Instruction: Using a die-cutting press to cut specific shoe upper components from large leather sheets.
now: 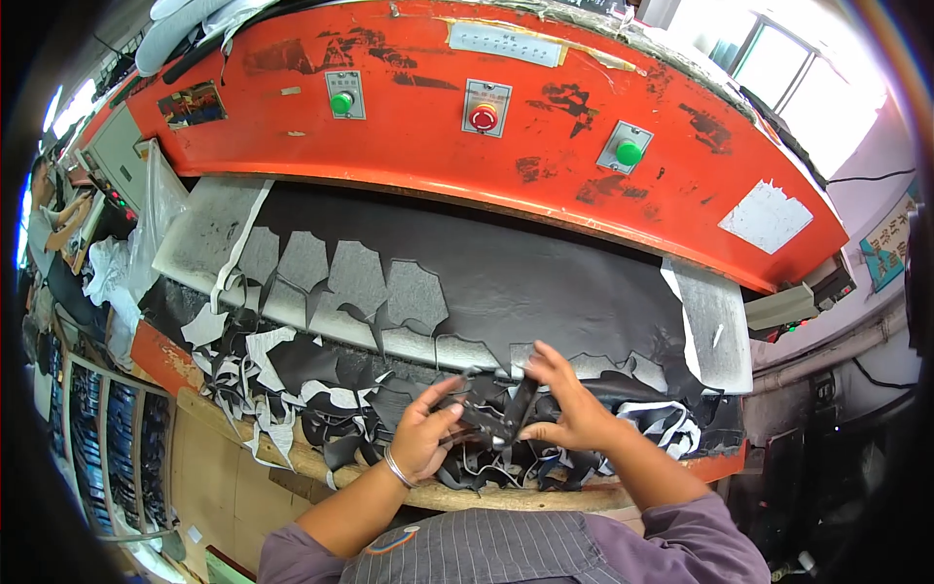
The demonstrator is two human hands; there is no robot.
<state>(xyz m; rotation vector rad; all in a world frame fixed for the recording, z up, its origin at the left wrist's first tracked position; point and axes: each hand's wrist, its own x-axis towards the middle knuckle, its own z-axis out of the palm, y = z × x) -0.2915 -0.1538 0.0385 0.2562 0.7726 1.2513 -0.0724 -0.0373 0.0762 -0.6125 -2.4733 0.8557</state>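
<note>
A dark, partly blurred object (496, 420) with a straight bar along its right side is held between my two hands; its exact kind cannot be made out. My left hand (423, 438), with a bracelet at the wrist, has its thumb and fingers curled about the left side. On the right side, my right hand (574, 409) grips it between thumb and fingers. Just beyond my hands lies a dark leather sheet (545, 282) on the pale cutting bed (715, 326). Several shaped gaps along its near edge, such as one cut-out (415, 292), show the grey surface beneath.
A red press beam (409, 127) spans the far side, bearing two green buttons and a red button (483, 118). Leather offcuts (341, 399) heap along the near edge. A rack of dark items (122, 438) stands left. Another person (53, 229) is at far left.
</note>
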